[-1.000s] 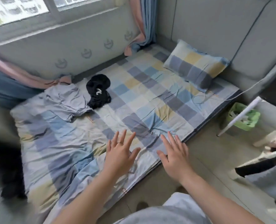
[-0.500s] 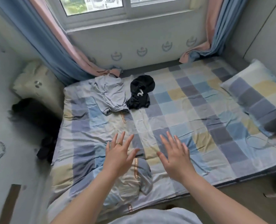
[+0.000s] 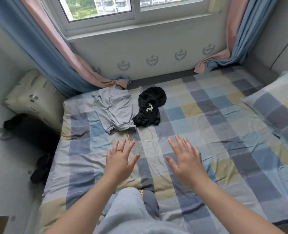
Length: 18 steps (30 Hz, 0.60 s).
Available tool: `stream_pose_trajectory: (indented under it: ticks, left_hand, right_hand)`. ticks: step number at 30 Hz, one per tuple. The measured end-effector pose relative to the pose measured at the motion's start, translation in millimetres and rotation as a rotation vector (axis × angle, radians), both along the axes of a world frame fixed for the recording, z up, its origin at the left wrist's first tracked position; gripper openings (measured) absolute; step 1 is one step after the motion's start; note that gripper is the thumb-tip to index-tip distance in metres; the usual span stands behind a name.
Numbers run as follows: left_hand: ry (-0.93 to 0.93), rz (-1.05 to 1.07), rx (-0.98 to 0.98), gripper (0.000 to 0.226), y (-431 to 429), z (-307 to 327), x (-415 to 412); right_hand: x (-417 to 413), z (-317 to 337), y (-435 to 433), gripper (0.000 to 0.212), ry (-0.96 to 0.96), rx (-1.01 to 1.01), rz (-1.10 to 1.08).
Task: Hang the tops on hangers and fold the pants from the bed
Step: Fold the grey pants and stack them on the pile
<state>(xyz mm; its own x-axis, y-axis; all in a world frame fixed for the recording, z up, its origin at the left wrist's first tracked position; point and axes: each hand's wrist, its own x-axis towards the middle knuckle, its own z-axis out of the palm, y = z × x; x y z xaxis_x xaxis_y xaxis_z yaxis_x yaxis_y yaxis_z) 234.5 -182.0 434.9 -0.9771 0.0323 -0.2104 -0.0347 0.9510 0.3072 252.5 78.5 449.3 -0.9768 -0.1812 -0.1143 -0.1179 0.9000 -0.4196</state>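
Fingers [image 3: 119,148] splayed over bed [image 3: 207,132]; bunched black garment [image 3: 150,108], maybe pants.

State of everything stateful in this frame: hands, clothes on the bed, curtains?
left hand: open, fingers spread, holding nothing
right hand: open, fingers spread, holding nothing
grey pants: unfolded, rumpled, lying on the bed
black garment: bunched in a heap beside the grey pants
curtains: pulled aside, lower ends resting on the bed
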Motion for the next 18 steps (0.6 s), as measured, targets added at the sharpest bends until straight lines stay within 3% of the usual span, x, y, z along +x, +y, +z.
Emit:
stream_pose_trajectory:
  ticks: [5,14,18]
  left_hand:
    - [-0.028,-0.008,-0.023,0.061,-56.0,-64.4,-95.7]
    - [-0.245,0.127,0.057,0.061,-180.6,-207.5,-248.7]
    - [-0.273,0.225,0.109,0.062,-221.7,-293.1,-311.7]
  right_hand:
    - [-96.6,-56.2,-56.1,0.064,0.025,0.044,0.008]
    - [-253.9,-182.5,-185.0,0.064,-0.249,0.137,0.104]
    - [-326.9,-259.7,-238.6,0.071,-0.215,0.208,0.145]
